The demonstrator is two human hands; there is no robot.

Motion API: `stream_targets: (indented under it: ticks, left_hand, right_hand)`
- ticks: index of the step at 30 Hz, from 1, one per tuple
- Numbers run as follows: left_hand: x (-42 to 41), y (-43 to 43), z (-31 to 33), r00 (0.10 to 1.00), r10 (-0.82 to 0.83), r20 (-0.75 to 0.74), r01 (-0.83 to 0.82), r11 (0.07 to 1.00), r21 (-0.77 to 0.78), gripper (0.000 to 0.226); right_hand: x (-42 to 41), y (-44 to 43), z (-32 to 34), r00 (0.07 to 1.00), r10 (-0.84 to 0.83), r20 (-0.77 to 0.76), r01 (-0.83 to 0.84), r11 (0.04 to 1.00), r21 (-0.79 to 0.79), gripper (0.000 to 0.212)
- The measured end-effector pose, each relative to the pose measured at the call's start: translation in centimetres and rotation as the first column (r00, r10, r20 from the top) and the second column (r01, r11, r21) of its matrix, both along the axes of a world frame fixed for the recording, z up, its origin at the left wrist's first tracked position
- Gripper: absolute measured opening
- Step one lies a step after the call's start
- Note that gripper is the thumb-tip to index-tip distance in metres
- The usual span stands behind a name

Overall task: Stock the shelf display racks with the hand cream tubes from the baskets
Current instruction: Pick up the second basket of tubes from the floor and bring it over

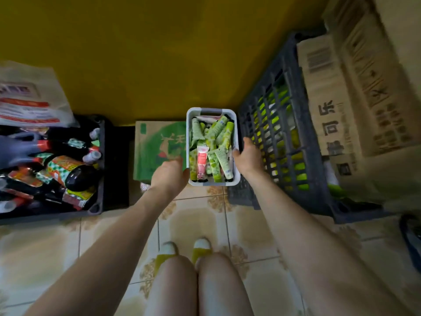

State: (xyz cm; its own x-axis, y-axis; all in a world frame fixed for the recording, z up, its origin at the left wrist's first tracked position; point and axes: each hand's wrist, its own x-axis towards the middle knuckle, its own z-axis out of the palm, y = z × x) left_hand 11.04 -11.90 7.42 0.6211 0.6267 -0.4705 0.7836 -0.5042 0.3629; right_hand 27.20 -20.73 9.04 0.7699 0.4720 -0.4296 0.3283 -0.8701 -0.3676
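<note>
Basket of white plastic (214, 183), gripped at both long sides. Left hand (169, 173) curled round the left wall near the close corner; right hand (248, 156) on the right wall, thumb hooked over the rim, fingers down the outside. Nothing else in either hand. Heaped inside, a loose jumble of hand cream tubes (213, 147), mostly pale green and lime, with one pink tube (201, 159) toward the front. Positioned between a green-printed cardboard box (157, 147) on the left and a dark blue slatted crate (289, 65) on the right, against the foot of a yellow wall (148, 53); impossible to tell whether lifted or resting on something. Visible through the crate slats, more green packs. Stacked on and beside that crate, brown cartons (330, 106). Far left, a black crate (102, 156) crammed with dark bottles (68, 153) and bright packets. Below, patterned floor tiles (193, 220), bare knees, yellow-and-white shoes (200, 247).
</note>
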Motion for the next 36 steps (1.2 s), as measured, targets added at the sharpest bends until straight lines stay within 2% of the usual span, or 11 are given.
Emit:
stream_targets:
  ticks: [5,10,13,17,22,28,32,36]
  left_hand:
    - [2.0,0.8,-6.2,0.999,0.046,0.014,-0.046,0.999,-0.014,0.049]
    - [3.2,1.7,-9.9,0.996,0.061,0.062,-0.051,0.988,-0.145,0.043]
    - [3.4,2.1,-10.8,0.984,0.107,0.145,-0.067,0.964,-0.256,0.038]
    - [3.3,2.7,-12.1,0.962,0.118,0.248,-0.039,0.953,-0.300,0.049]
    - [3.2,2.9,-12.6,0.928,0.207,0.309,-0.070,0.914,-0.399,0.053]
    - [2.4,2.5,-12.5,0.876,0.376,0.302,-0.162,0.820,-0.550,0.068]
    - [0.6,2.4,-10.6,0.843,0.447,0.299,-0.195,0.771,-0.606,0.064]
    - [-1.5,2.0,-5.9,0.793,0.509,0.335,-0.206,0.742,-0.638,0.055]
  right_hand:
    - [1.6,1.4,-6.2,0.998,-0.057,0.032,0.057,0.998,0.028,0.043]
    - [3.3,2.3,-9.8,0.996,-0.088,0.027,0.087,0.996,0.026,0.041]
    - [4.0,2.6,-11.2,0.995,-0.100,0.012,0.099,0.995,0.028,0.037]
    - [4.6,3.1,-12.4,0.995,-0.099,0.004,0.098,0.992,0.077,0.041]
    - [4.8,3.2,-13.4,0.984,-0.168,-0.063,0.177,0.968,0.177,0.049]
    - [4.2,2.8,-13.9,0.981,-0.188,-0.055,0.196,0.943,0.269,0.043]
    - [2.8,2.3,-12.4,0.980,-0.191,-0.052,0.197,0.935,0.295,0.040]
    - [1.2,2.2,-8.3,0.990,-0.139,-0.033,0.142,0.930,0.339,0.037]
